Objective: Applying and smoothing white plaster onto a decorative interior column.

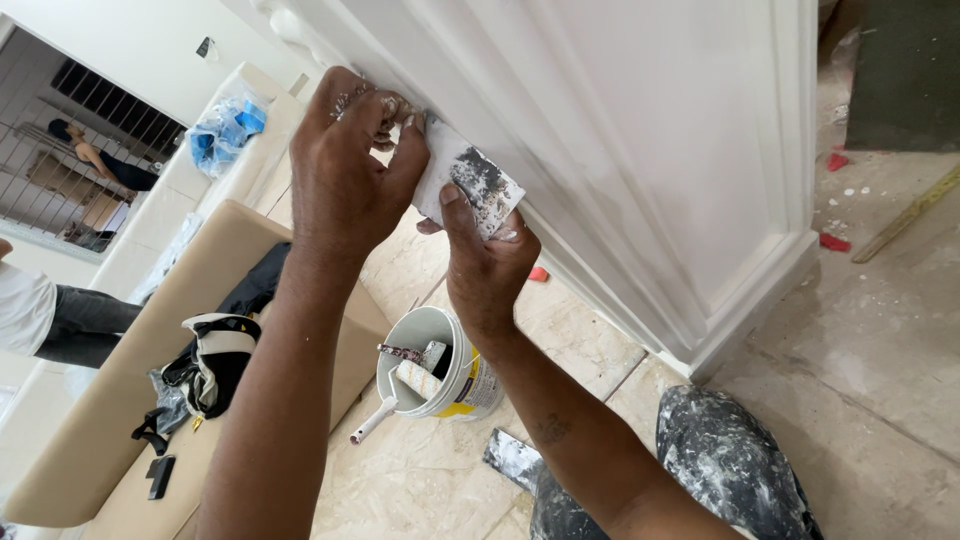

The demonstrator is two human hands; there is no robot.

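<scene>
Both forearms are bare, with no sleeves. The left hand (345, 165) has white smears on its knuckles. The right hand (485, 265) has a small dark mark on its forearm. At 5 o'clock, dark trousers (725, 470) spattered with white.

A dusty tiled floor (880, 380) fills the lower right of the frame. A white bucket (440, 375) stands on it at lower centre. A flat scraper (512, 460) lies just below.

We get bright, even daylight here, probably from the barred opening (95, 150) upper left. The white panel (640, 130) nearly blows out, shadows stay soft, and the edges bend wide-angle style.
</scene>
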